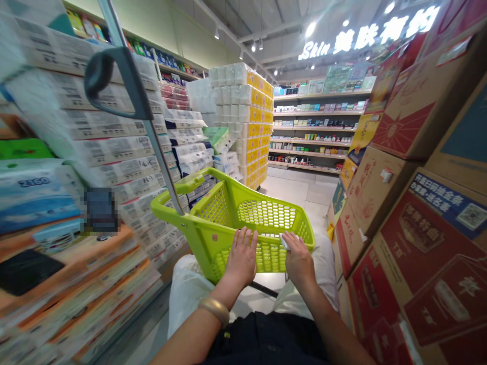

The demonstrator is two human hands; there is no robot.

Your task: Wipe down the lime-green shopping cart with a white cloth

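Lining the tiled floor point(300, 191), cartons point(376, 177) and packs point(117, 121) flank the green cart point(224, 228).

Pale tiled floor point(292, 190), stocked shelves point(314, 114), glowing ceiling spotlights point(311, 29)

Bright lime green all over the moulded plastic shopping basket point(224, 234), patterned with rows of small holes. Plain white on the small crumpled cloth point(283, 242). Silvery on the straight metal pole point(166, 165), dark grey on the looped plastic handle point(136, 86). Dull gold, unpatterned, on the rounded bangle point(215, 310). Off-white on the loose fabric trousers point(186, 289), black on the cloth top point(266, 339). Yellow along one side of the tall stack of film-wrapped packs point(258, 132), white on the other. Deep red with pale lettering on the big cardboard carton point(429, 253); blue with white characters and a black-and-white QR square on the printed label point(449, 202).
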